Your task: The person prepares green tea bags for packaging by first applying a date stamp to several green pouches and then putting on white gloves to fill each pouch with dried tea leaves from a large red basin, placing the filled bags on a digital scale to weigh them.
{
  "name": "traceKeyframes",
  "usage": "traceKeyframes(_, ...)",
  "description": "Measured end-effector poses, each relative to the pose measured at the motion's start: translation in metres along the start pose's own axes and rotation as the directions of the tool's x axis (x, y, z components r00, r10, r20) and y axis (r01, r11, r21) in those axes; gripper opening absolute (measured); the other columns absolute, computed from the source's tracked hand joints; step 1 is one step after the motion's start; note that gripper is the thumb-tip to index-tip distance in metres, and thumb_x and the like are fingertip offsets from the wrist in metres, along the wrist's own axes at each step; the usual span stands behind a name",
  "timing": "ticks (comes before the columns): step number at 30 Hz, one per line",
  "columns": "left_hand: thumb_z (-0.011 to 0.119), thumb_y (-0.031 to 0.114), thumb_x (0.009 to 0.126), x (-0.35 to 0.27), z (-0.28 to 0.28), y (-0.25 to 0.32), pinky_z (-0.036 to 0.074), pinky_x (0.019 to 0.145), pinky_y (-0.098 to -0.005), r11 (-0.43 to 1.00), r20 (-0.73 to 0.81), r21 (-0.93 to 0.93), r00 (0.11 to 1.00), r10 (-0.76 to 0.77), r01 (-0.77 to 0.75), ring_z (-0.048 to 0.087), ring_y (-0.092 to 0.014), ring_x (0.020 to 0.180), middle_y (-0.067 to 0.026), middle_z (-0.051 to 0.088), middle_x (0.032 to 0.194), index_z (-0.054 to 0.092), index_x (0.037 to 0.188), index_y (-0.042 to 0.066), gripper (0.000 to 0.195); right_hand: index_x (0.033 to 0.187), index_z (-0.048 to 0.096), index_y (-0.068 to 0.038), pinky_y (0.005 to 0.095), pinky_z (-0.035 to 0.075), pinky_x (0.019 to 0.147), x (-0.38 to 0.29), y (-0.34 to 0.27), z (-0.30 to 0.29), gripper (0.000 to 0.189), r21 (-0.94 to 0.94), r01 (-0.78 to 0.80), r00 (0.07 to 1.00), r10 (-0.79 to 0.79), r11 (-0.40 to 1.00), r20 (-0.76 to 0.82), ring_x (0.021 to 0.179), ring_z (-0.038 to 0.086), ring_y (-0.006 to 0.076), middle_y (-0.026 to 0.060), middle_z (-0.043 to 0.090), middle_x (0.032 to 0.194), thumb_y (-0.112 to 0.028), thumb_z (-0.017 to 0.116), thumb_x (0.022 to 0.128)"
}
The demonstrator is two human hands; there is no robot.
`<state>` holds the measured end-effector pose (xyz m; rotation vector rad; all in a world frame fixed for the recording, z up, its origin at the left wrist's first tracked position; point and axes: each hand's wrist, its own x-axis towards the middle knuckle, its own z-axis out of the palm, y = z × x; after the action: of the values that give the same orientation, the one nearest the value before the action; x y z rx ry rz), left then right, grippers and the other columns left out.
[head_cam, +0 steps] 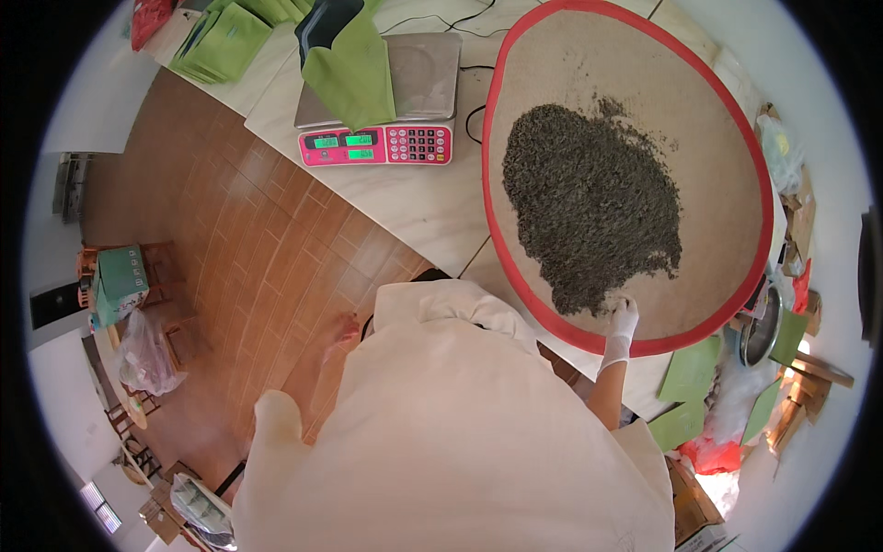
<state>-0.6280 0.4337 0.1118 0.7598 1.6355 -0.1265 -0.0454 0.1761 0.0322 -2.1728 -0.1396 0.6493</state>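
Observation:
My right hand (624, 317), in a white glove, is low over the near side of a large round tray (717, 207) with a red cloth rim. Its fingers are curled at the lower edge of a heap of dark, dry, loose leaf material (593, 200) that looks like tea. Whether anything is between the fingers is too small to tell. My left hand is out of view; only the left sleeve shows. Left of the tray, a green pouch (355, 79) with a dark opening rests on the steel pan of a pink digital scale (376, 146), whose displays are lit.
Green pouches (231, 41) lie stacked at the table's far left, near a red bag (150, 21). Black cables run between scale and tray. Flat green pouches (693, 369), a metal bowl (761, 328) and plastic bags are on the right. Tiled floor (276, 228) lies left of the table.

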Motion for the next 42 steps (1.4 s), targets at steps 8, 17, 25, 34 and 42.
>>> traceKeyframes(8, 0.045, 0.032, 0.096, 0.044, 0.0, 0.041, 0.047, 0.078, -0.0282, 0.912, 0.037, -0.122, 0.917, 0.398, -0.391, 0.059, -0.013, 0.087, -0.0051, 0.062, 0.092, 0.053, 0.119, 0.006, 0.035, 0.115, 0.05, -0.007, 0.0188, 0.025, 0.04, -0.029, -0.177, -0.002, 0.022, 0.654, -0.382, 0.829, -0.071, 0.653, 0.555, 0.05, 0.034, 0.0048, -0.0018, 0.047, 0.075, -0.019, 0.041, 0.098)
traceKeyframes(17, 0.046, 0.023, 0.096, 0.078, -0.036, 0.097, 0.049, 0.074, -0.0257, 0.888, 0.107, -0.198, 0.892, 0.44, -0.414, 0.059, -0.013, 0.082, -0.0061, 0.061, 0.091, 0.055, 0.115, 0.005, 0.028, 0.104, 0.054, -0.005, 0.0177, 0.027, 0.044, -0.117, -0.462, 0.12, 0.018, 0.543, -0.012, 0.587, -0.434, 0.84, 0.684, 0.05, 0.032, 0.0035, -0.0047, 0.04, 0.067, -0.019, 0.045, 0.096)
traceKeyframes(25, 0.044, 0.022, 0.096, 0.113, -0.13, 0.126, 0.048, 0.07, -0.0249, 0.847, -0.033, -0.308, 0.895, 0.445, -0.433, 0.06, -0.014, 0.08, -0.0076, 0.063, 0.092, 0.056, 0.115, 0.004, 0.028, 0.109, 0.055, -0.001, 0.0191, 0.027, 0.046, -0.136, -0.622, 0.293, 0.023, 0.394, 0.168, 0.353, -0.429, 0.903, 0.832, 0.053, 0.037, 0.0063, -0.0018, 0.044, 0.07, -0.016, 0.044, 0.096)
traceKeyframes(34, 0.045, 0.02, 0.095, 0.156, -0.202, 0.155, 0.047, 0.066, -0.0246, 0.832, -0.017, -0.344, 0.889, 0.458, -0.436, 0.059, -0.013, 0.074, -0.0075, 0.063, 0.088, 0.056, 0.114, 0.001, 0.029, 0.133, 0.036, 0.009, 0.0366, 0.037, 0.105, -0.134, -0.659, 0.411, 0.055, -0.209, 0.317, 0.599, -0.025, 0.925, 0.8, 0.13, 0.036, 0.0344, 0.0242, 0.032, 0.141, -0.025, 0.047, 0.091)
traceKeyframes(42, 0.048, 0.027, 0.095, 0.198, -0.219, 0.195, 0.047, 0.071, -0.0236, 0.814, 0.006, -0.315, 0.856, 0.517, -0.489, 0.059, -0.012, 0.079, -0.0061, 0.062, 0.092, 0.056, 0.115, 0.002, 0.033, 0.113, 0.053, -0.001, 0.0356, 0.049, 0.082, -0.118, -0.653, 0.418, 0.038, -0.418, 0.765, 0.583, -0.252, 0.49, 0.772, 0.092, 0.059, 0.0289, 0.0172, 0.06, 0.103, -0.03, 0.044, 0.09)
